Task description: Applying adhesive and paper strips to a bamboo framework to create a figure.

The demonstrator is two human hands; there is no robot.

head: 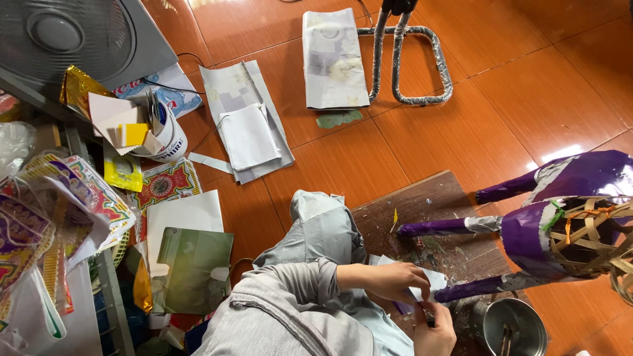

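Observation:
My left hand (394, 279) reaches out from a grey sleeve and grips a piece of white paper (432, 279) from above. Just below it, my right hand (435, 329) pinches the same paper's lower edge, where a small purple strip (401, 307) shows. Both hands are over a worn wooden board (428, 204) on the floor. Right beside them is the nearest purple leg (471, 289) of an animal figure (573, 217), a woven bamboo frame partly covered with shiny purple paper. Its open bamboo ribs show at the right edge.
A metal bowl (514, 326) with sticks in it stands near my right hand. Grey and white paper sheets (247, 125) and another sheet (333, 59) lie on the orange tiles. A white cup (168, 135) with paper scraps, a fan (66, 33), colourful printed papers (165, 184) and a metal tube frame (412, 66) surround them.

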